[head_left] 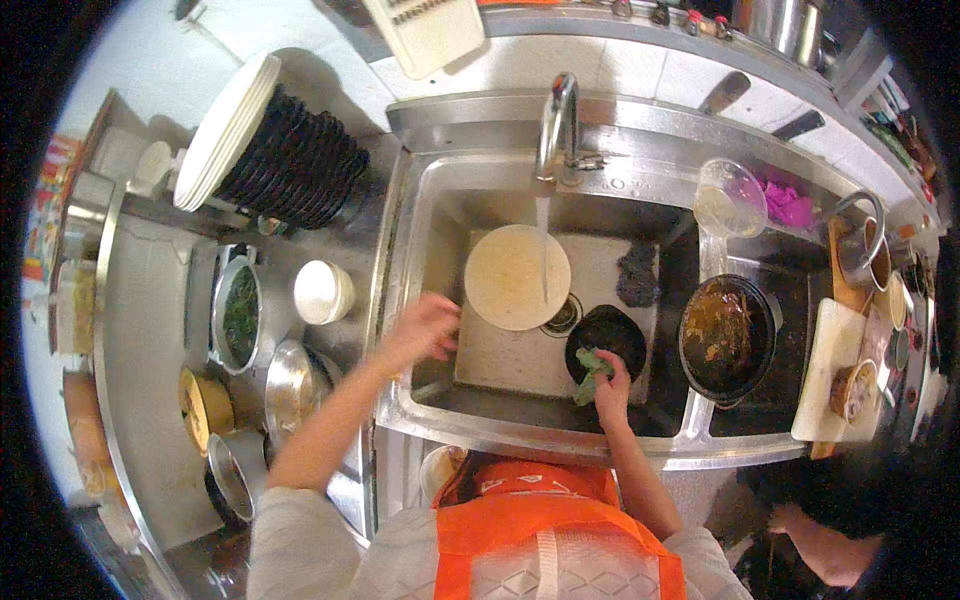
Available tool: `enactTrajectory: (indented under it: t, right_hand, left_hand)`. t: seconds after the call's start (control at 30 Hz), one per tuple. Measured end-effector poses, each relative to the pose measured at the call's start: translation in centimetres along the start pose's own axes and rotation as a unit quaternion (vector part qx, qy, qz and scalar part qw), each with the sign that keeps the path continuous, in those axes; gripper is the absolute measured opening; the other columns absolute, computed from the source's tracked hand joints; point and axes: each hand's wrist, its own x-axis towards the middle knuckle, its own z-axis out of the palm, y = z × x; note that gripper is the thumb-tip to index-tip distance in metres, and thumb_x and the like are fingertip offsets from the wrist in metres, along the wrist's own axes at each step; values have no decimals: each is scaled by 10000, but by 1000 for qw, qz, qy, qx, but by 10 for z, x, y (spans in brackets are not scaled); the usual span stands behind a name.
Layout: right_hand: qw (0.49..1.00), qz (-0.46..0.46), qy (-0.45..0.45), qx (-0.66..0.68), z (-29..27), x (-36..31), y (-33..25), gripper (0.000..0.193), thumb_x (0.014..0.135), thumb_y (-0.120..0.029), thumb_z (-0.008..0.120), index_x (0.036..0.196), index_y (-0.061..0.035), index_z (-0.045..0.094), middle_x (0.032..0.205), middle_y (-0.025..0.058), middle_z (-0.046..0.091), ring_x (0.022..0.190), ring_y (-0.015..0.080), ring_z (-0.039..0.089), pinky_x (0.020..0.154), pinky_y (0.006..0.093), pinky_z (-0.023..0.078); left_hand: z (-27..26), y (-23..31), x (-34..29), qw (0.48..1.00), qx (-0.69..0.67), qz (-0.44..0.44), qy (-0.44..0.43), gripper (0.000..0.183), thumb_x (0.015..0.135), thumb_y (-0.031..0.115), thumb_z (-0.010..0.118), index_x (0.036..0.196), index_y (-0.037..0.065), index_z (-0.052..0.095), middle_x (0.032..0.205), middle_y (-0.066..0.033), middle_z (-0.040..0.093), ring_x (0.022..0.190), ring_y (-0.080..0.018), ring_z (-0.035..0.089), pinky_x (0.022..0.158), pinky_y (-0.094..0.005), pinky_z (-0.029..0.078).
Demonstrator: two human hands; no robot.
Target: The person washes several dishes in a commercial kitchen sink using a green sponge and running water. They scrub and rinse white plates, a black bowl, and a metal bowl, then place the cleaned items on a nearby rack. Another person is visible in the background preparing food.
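Note:
A thin stream of water runs from the faucet onto a round cream-coloured plate lying in the steel sink. My left hand is over the sink's left side, near that plate, holding nothing; it is slightly blurred, with its fingers loosely apart. My right hand grips a crumpled green cleaning cloth against a black round dish low in the basin. The drain shows between plate and dish. Dark mesh scrubber material lies at the basin's right.
Right of the divider sits a black pot with brownish liquid and scraps; behind it stand a clear bowl and purple cloth. A tall stack of black dishes and white bowls occupy the left counter. Another person's arm shows lower right.

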Motion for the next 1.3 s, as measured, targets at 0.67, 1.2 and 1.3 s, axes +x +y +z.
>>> enactTrajectory:
  t: [0.67,1.2,1.3]
  right_hand:
    - [988,141,18,57,-10,-16,0,372,689,62,476,1038,-36,561,1086,103,555,1033,221,513,909,297,364]
    - [978,160,-1,131,-14,-14,-35,331,738,59,481,1027,-67,582,984,27,571,875,100,514,753,214,407]
    - [970,123,-5,211,-17,-6,-62,373,696,51,470,1044,-47,566,1046,38,563,928,136,526,778,242,427]
  left_hand:
    - [122,-163,213,771,-472,-398,155,491,740,400,535,1004,-1,433,888,-151,539,564,-229,529,527,-333,480]
    - [88,-65,153,838,-539,-70,57,400,762,-4,421,1148,-99,380,1124,-239,496,1041,-385,509,868,-457,488]
    - [84,-58,126,883,-459,-67,65,405,735,-6,431,1124,-111,390,1087,-220,511,988,-347,543,807,-420,523]
